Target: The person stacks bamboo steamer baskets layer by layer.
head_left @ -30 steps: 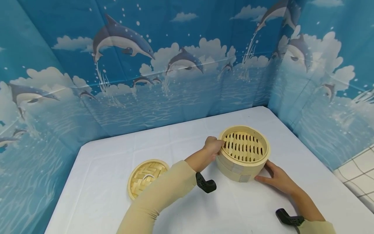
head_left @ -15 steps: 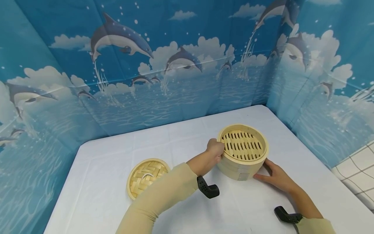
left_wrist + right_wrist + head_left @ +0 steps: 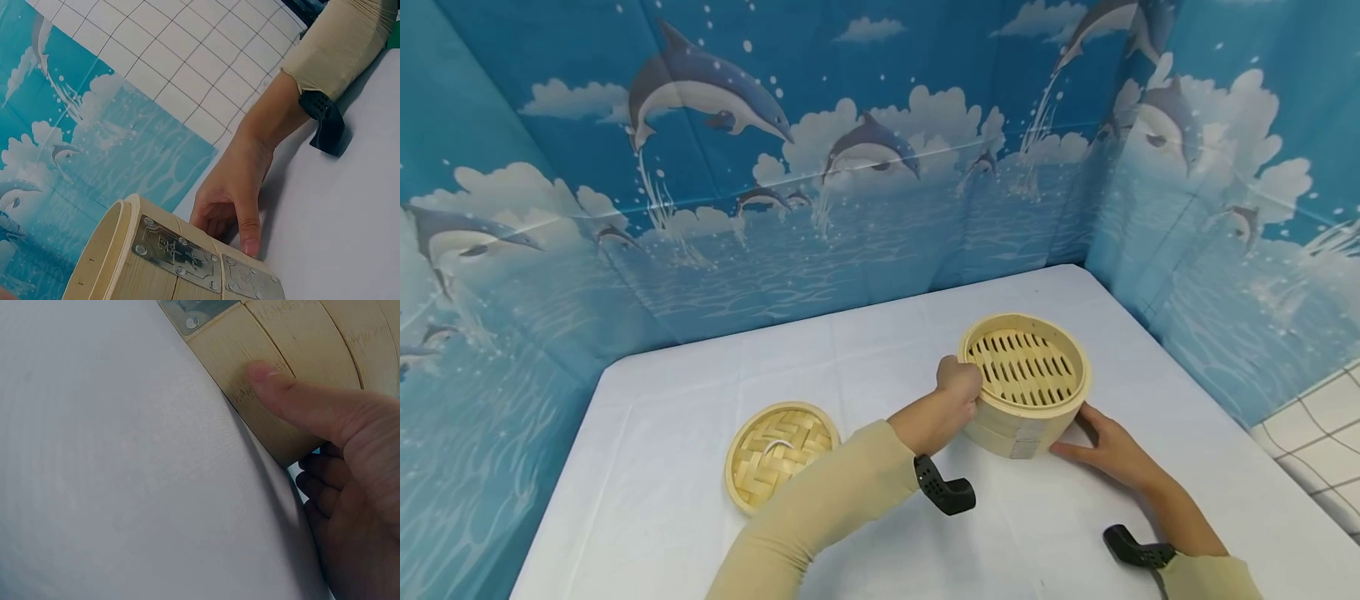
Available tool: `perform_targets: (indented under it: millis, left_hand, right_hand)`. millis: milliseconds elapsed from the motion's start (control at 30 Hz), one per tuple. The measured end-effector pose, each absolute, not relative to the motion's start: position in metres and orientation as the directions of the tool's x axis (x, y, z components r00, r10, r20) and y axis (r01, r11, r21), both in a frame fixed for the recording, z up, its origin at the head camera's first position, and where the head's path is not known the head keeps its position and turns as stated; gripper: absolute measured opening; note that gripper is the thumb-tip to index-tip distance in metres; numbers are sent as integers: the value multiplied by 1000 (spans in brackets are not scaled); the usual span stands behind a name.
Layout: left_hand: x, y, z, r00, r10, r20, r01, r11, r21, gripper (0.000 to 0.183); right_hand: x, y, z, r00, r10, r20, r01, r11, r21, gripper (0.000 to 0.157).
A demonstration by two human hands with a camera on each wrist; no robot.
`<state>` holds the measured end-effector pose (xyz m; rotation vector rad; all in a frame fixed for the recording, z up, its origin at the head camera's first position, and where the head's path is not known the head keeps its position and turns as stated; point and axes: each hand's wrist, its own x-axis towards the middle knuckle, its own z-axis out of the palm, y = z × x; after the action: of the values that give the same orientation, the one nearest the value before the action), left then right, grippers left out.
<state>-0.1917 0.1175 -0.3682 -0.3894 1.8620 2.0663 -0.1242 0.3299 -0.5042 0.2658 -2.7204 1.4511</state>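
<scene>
A two-tier bamboo steamer (image 3: pixel 1022 429) stands on the right part of the table, uncovered, its slatted base (image 3: pixel 1022 367) showing inside the top tier. My left hand (image 3: pixel 958 387) grips the upper tier's rim on the left. Low on the opposite side, my right hand (image 3: pixel 1108 450) holds the bottom tier. In the right wrist view its thumb (image 3: pixel 294 397) presses the bamboo wall, while the other fingers curl behind. Engraved metal plates (image 3: pixel 178 253) on both tiers sit nearly in line. The woven steamer lid (image 3: pixel 778 458) lies to the left, partly behind my left forearm.
A white cloth covers the table (image 3: pixel 662 433). Dolphin-print curtains (image 3: pixel 850 233) hang along its back and right sides, with white tiles (image 3: pixel 1315 450) beyond the right edge. Black wrist mounts (image 3: pixel 943 492) stick out from both forearms.
My left hand has turned the upper tier, so its metal plate has shifted right, over the lower one. The right hand keeps its place on the bottom tier. The lid has stayed put.
</scene>
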Motion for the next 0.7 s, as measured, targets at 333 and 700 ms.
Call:
perform_targets:
  millis: [333, 700]
  left_hand:
    - [-191, 119, -370, -910, 53, -411, -414, -91, 906, 45]
    - [-176, 87, -373, -943, 181, -280, -283, 11, 959, 57]
  right_hand:
    - [-125, 331, -504, -988, -119, 94, -145, 567, -811, 83]
    - [-124, 330, -504, -989, -122, 80, -135, 566, -814, 83]
